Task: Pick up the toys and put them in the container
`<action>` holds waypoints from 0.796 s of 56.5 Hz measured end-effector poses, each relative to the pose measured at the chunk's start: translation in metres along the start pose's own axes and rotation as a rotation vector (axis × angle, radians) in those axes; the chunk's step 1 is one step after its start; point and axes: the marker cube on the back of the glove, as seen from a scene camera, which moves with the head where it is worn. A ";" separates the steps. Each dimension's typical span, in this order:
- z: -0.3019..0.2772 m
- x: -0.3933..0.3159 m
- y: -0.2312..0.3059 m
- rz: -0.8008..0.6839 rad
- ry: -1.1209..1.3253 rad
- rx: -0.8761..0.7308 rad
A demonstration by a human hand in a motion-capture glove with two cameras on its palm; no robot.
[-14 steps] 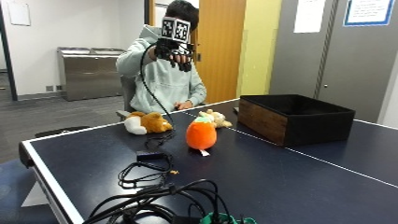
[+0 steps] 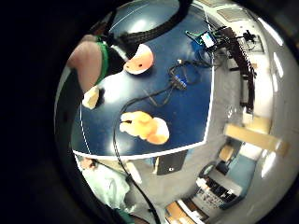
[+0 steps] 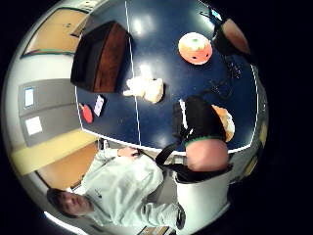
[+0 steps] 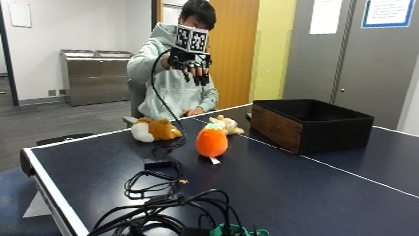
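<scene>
Three soft toys lie on the dark blue table [image 4: 314, 196]. An orange pumpkin-like plush [image 4: 211, 140] [image 3: 195, 48] [image 2: 139, 60] stands in the middle. A brown and white plush animal [image 4: 154, 130] [image 2: 145, 127] lies nearer the person, and a small beige plush [image 4: 225, 125] [image 3: 144, 88] [image 2: 91, 98] lies behind the pumpkin. The dark open box [image 4: 311, 125] [image 3: 100, 56] stands to the right. My gloved right hand [image 4: 191, 64] is raised high above the toys in front of the person's chest. Its fingers hang down relaxed and hold nothing.
A tangle of black cables [image 4: 164, 206] and a small black device [image 4: 157, 163] lie on the near part of the table. The person's bare hand [image 4: 193, 112] rests at the far table edge. A red paddle [image 3: 87, 112] lies beside the box.
My gloved hand has come down a little and shifted slightly right. The toys and the box have not moved.
</scene>
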 end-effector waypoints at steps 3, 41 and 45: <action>0.005 -0.012 -0.004 0.007 -0.028 0.085; 0.186 0.009 -0.162 0.238 -0.239 -0.053; 0.189 0.007 -0.167 0.264 -0.273 0.007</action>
